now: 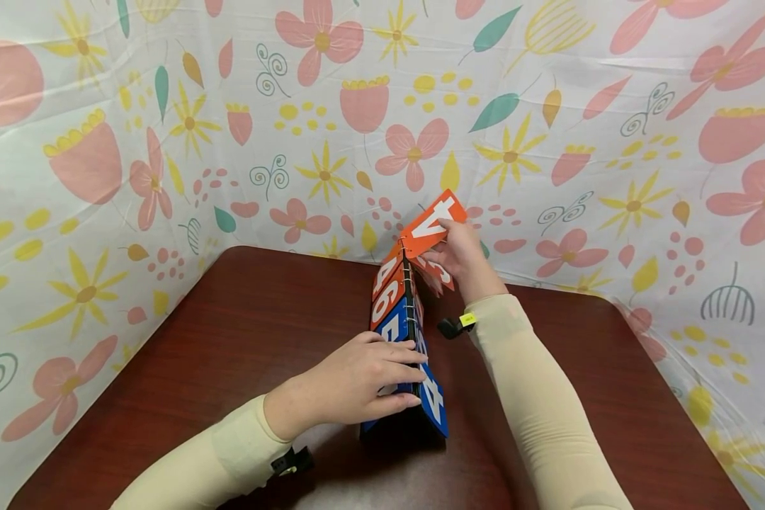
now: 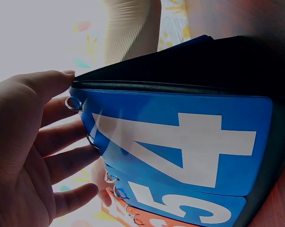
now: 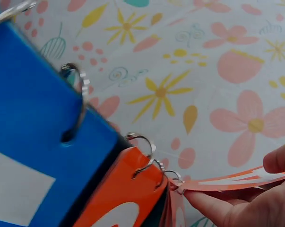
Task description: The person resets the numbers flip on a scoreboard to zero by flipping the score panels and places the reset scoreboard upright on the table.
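A tabletop flip scoreboard (image 1: 392, 329) stands like a tent, its blue and orange number cards hung on metal rings along the top ridge. At the far end my right hand (image 1: 468, 255) pinches a raised orange card (image 1: 436, 221) bearing a white 4. In the right wrist view this lifted card (image 3: 237, 182) lies between thumb and fingers, seen nearly edge-on. Across the near end of the ridge rests my left hand (image 1: 350, 379), fingers extended. The left wrist view shows its thumb at the ridge's corner, beside a blue 4 card (image 2: 199, 142).
The scoreboard stands on a dark reddish-brown table (image 1: 280, 319). Behind and to the sides hangs a white floral cloth (image 1: 414, 92), close to the table's back edge. Small black wrist devices show below both forearms.
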`<state>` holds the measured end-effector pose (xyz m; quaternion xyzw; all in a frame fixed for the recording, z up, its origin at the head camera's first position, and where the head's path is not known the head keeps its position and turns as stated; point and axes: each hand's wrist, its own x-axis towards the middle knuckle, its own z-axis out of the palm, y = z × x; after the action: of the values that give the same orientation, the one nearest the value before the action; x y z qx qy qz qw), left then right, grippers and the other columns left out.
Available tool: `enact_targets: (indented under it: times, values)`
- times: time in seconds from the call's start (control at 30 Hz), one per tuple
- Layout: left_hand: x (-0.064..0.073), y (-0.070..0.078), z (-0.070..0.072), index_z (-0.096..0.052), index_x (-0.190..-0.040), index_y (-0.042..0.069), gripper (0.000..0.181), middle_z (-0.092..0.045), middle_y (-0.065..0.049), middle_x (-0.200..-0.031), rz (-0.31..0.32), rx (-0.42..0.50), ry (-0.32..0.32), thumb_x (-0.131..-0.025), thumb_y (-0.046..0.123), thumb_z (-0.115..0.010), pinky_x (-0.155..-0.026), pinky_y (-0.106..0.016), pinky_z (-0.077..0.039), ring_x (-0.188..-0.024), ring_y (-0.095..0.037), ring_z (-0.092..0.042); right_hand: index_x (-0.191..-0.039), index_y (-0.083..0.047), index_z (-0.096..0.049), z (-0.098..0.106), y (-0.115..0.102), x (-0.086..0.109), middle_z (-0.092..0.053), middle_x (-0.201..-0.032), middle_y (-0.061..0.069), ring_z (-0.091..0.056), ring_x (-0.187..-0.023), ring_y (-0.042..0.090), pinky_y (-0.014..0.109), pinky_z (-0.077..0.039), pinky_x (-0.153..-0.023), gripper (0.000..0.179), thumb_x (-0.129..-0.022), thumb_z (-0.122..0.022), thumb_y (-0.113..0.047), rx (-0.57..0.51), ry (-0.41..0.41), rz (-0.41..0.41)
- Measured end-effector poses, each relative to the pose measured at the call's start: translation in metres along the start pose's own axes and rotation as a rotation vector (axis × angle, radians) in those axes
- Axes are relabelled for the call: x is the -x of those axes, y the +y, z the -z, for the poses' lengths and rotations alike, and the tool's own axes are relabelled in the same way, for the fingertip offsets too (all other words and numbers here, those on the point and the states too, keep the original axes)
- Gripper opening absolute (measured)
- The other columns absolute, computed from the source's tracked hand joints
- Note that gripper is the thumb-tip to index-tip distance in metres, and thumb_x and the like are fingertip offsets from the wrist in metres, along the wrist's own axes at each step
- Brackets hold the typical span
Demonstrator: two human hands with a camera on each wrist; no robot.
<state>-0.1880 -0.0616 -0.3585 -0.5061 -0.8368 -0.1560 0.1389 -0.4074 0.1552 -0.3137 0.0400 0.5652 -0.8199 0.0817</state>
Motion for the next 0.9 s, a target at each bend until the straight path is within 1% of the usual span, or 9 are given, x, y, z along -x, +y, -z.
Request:
enact_targets:
  times: [0.17, 0.33, 0.47, 0.53, 0.63, 0.73, 0.83, 0.87, 0.9]
  values:
    - [0.001, -0.001, -0.001, -0.073, -0.129, 0.027, 0.037, -0.066, 0.008, -0.142, 0.002, -0.003, 0.003, -0.104, 0.048, -0.055, -0.107, -0.043, -0.047, -0.14, -0.014, -0.057, -0.164, -0.02, -0.013, -0.004, 0.008, 0.001, -0.042, -0.161, 0.016, -0.053, -0.142, 0.036, 0.056, -0.044, -0.113, 0.06, -0.111, -0.04, -0.028, 0.069, -0.006, -0.007]
    - [0.001, -0.001, -0.001, -0.073, -0.13, 0.027, 0.037, -0.066, 0.008, -0.142, 0.006, 0.003, 0.002, -0.104, 0.049, -0.055, -0.107, -0.044, -0.047, -0.141, -0.014, -0.056, -0.162, -0.017, -0.021, -0.007, 0.013, 0.001, -0.049, -0.156, 0.019, -0.059, -0.136, 0.038, 0.056, -0.048, -0.109, 0.055, -0.111, -0.04, -0.026, 0.097, 0.015, 0.027]
    - [0.001, -0.001, -0.001, -0.072, -0.13, 0.028, 0.037, -0.065, 0.009, -0.142, 0.006, 0.001, 0.002, -0.104, 0.049, -0.055, -0.107, -0.043, -0.047, -0.141, -0.012, -0.055, -0.16, -0.011, -0.027, -0.015, 0.013, 0.002, -0.052, -0.152, 0.021, -0.062, -0.132, 0.038, 0.054, -0.051, -0.107, 0.054, -0.11, -0.044, -0.026, 0.202, 0.011, 0.078]
    - [0.001, -0.001, 0.0, -0.072, -0.13, 0.028, 0.037, -0.065, 0.009, -0.143, 0.007, 0.003, 0.003, -0.104, 0.049, -0.055, -0.107, -0.044, -0.047, -0.141, -0.012, -0.055, -0.158, -0.006, -0.031, -0.022, 0.012, 0.003, -0.053, -0.15, 0.022, -0.063, -0.13, 0.038, 0.052, -0.052, -0.106, 0.054, -0.11, -0.045, -0.027, 0.32, -0.007, 0.117]
    - [0.001, -0.001, 0.0, -0.072, -0.13, 0.028, 0.038, -0.065, 0.009, -0.143, 0.007, 0.008, 0.004, -0.105, 0.049, -0.055, -0.108, -0.045, -0.047, -0.14, -0.013, -0.056, -0.155, -0.003, -0.039, -0.031, 0.012, 0.005, -0.057, -0.143, 0.021, -0.064, -0.127, 0.036, 0.049, -0.055, -0.103, 0.052, -0.11, -0.044, -0.028, 0.571, -0.053, 0.204]
    - [0.002, -0.001, 0.0, -0.072, -0.13, 0.028, 0.037, -0.065, 0.008, -0.143, 0.006, 0.01, 0.007, -0.105, 0.049, -0.055, -0.107, -0.045, -0.047, -0.14, -0.013, -0.056, -0.134, -0.001, -0.059, -0.037, 0.012, 0.005, -0.065, -0.112, 0.017, -0.068, -0.102, 0.033, 0.04, -0.059, -0.087, 0.04, -0.108, -0.045, -0.029, 0.88, -0.097, 0.335]
    - [0.002, -0.001, -0.001, -0.073, -0.129, 0.027, 0.037, -0.065, 0.008, -0.143, 0.0, 0.009, 0.014, -0.105, 0.048, -0.055, -0.107, -0.047, -0.047, -0.14, -0.014, -0.057, -0.112, -0.003, -0.063, -0.041, 0.012, 0.004, -0.06, -0.089, 0.015, -0.059, -0.077, 0.031, 0.035, -0.048, -0.068, 0.029, -0.105, -0.047, -0.027, 1.118, -0.142, 0.462]
    - [0.002, -0.001, -0.001, -0.073, -0.13, 0.028, 0.036, -0.065, 0.008, -0.143, -0.003, 0.004, 0.015, -0.105, 0.047, -0.055, -0.107, -0.047, -0.047, -0.14, -0.013, -0.057, -0.114, -0.003, -0.064, -0.042, 0.013, 0.004, -0.063, -0.09, 0.016, -0.057, -0.075, 0.029, 0.035, -0.045, -0.063, 0.029, -0.104, -0.048, -0.025, 1.166, -0.156, 0.493]
    - [0.002, -0.001, -0.001, -0.073, -0.129, 0.027, 0.036, -0.065, 0.008, -0.143, -0.004, 0.003, 0.017, -0.105, 0.047, -0.056, -0.107, -0.047, -0.047, -0.14, -0.013, -0.057, -0.121, -0.004, -0.065, -0.043, 0.013, 0.003, -0.067, -0.097, 0.016, -0.057, -0.075, 0.025, 0.033, -0.044, -0.061, 0.031, -0.103, -0.049, -0.024, 1.205, -0.175, 0.516]
